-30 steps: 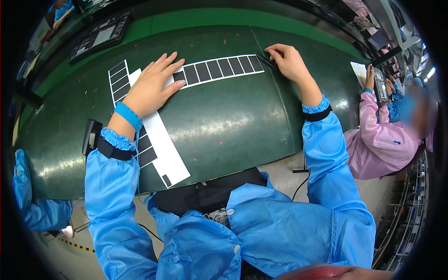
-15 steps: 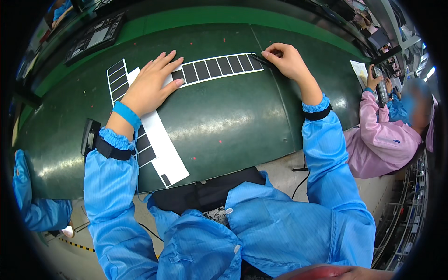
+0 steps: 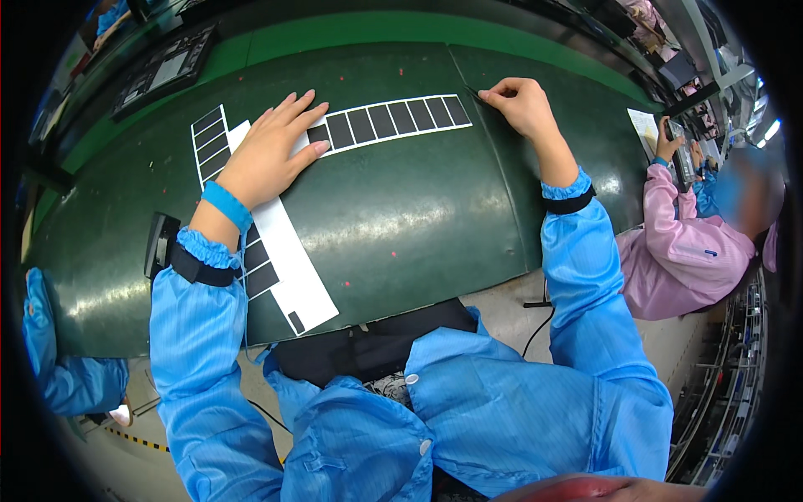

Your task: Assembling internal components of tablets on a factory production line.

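My left hand (image 3: 268, 151) lies flat with fingers spread, pressing on white sheets at the left of the table. From under its fingertips a white strip with a row of black rectangles (image 3: 383, 121) runs to the right. Beneath the palm, a blank white strip (image 3: 288, 259) slants toward the near edge, partly covering another strip of black rectangles (image 3: 211, 138). My right hand (image 3: 520, 105) is closed in a pinch just beyond the right end of the row. A thin dark piece (image 3: 472, 89) sticks out left from its fingertips; its kind is too small to tell.
The green table (image 3: 401, 226) has small red specks and a seam near my right hand. A black tray-like device (image 3: 165, 69) stands at the back left. A co-worker in pink (image 3: 690, 251) sits at the right; a blue sleeve (image 3: 71, 376) shows at the left edge.
My right hand has moved slightly up and away from the strip's right end, taking the thin dark piece off the last black rectangle. My left hand has stayed in place.
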The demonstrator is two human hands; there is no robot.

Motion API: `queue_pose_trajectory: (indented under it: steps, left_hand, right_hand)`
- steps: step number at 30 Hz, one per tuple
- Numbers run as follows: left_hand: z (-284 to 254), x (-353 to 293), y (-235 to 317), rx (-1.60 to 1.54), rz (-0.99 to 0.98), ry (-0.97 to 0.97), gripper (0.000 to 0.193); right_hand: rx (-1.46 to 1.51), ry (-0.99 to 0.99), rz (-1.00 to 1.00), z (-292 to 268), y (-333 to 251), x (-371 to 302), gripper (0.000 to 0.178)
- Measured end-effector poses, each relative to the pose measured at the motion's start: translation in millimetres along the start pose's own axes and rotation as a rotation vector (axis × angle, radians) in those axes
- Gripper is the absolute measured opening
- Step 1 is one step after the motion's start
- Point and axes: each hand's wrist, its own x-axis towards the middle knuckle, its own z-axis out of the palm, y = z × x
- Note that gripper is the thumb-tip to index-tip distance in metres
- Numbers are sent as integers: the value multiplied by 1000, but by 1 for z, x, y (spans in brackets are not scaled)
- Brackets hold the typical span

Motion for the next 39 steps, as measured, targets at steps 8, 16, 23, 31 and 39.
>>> queue_pose_trajectory:
  steps: [8,16,23,31,39]
  left_hand:
    - [0,0,0,4,3,-3,51]
    - [1,0,-2,2,1,3,53]
    - [-1,0,0,-5,-7,-10,51]
    - [2,1,-2,-5,18,7,53]
    - [0,0,-1,-7,-5,-5,51]
  right_hand:
    - [-99,5,48,-1,3,1,34]
    - [-61,-21,21,2,9,5,34]
    - [-46,-22,48,3,9,6,36]
    - [8,-49,-33,6,7,4,39]
    - [4,-65,-33,9,-4,-1,38]
